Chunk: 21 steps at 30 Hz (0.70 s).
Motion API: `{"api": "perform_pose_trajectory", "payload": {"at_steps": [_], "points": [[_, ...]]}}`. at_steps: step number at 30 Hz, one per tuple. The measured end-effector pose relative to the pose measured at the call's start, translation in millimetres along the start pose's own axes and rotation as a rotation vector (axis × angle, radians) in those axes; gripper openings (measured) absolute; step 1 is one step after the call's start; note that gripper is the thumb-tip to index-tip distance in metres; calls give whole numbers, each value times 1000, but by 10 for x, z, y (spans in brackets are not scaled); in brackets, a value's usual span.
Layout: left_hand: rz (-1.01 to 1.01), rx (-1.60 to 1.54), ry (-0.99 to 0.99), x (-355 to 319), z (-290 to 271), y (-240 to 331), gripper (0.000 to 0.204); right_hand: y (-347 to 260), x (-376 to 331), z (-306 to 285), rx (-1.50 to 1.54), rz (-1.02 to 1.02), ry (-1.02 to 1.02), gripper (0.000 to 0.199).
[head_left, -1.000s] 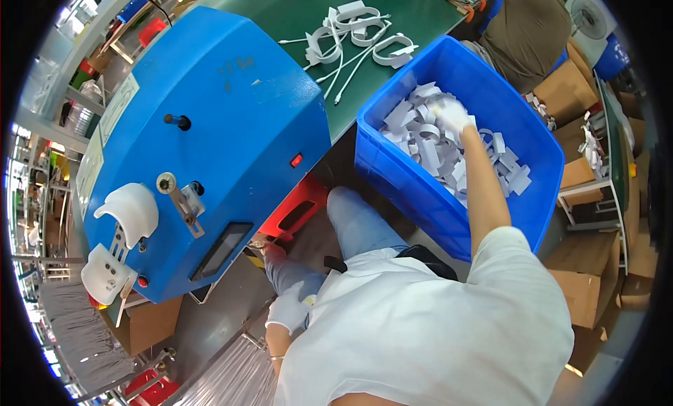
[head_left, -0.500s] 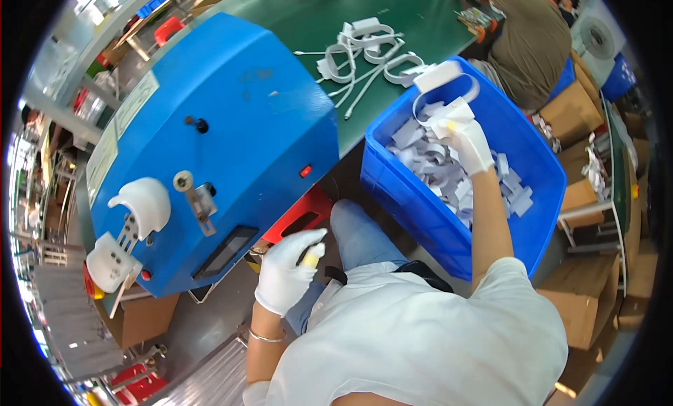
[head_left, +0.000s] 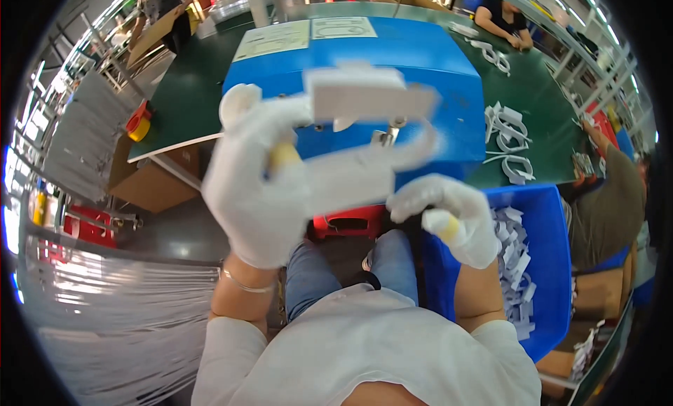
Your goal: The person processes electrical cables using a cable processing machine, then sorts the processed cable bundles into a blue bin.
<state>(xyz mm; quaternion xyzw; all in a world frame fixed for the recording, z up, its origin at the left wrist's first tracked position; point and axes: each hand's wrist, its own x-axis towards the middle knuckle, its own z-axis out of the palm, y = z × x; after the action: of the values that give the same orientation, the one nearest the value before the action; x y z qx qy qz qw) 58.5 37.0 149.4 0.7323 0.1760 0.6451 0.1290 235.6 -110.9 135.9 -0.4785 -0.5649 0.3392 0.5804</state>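
My left hand (head_left: pixel 256 185), in a white glove with a yellow patch at the fingers, is raised in front of the blue machine (head_left: pixel 449 83). It is closed on a white looped strap (head_left: pixel 354 185) with broad flat white pieces, blurred by motion. My right hand (head_left: pixel 456 220), also gloved, is just right of the strap's lower part. Its fingers are curled but apart from the thumb, with nothing seen between them. The raised strap and left hand hide much of the machine's front, where a small metal fitting (head_left: pixel 389 136) shows.
A blue bin (head_left: pixel 554 280) full of white pieces stands at my right. Several white looped cables (head_left: pixel 508 136) lie on the green table (head_left: pixel 554 118). A red stool (head_left: pixel 347 224) is under the machine, a yellow-and-red tape dispenser (head_left: pixel 138 125) on the left. Other people sit nearby.
My view has turned left to face the machine. The white looped strap has come out of the bin and is now in my left hand; my right hand has let go of it.
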Motion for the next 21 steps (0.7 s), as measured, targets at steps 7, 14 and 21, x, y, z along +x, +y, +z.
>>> {"api": "perform_pose_trajectory", "payload": {"at_steps": [7,14,21], "points": [[-91,157,-69,343,45,-314,20,-111,658,64,-516,-394,351,23],[-384,8,-214,341,91,-477,19,41,870,62,-434,-201,401,35],[-618,-395,51,-340,266,-684,35,188,773,-215,-95,-119,316,41]]}}
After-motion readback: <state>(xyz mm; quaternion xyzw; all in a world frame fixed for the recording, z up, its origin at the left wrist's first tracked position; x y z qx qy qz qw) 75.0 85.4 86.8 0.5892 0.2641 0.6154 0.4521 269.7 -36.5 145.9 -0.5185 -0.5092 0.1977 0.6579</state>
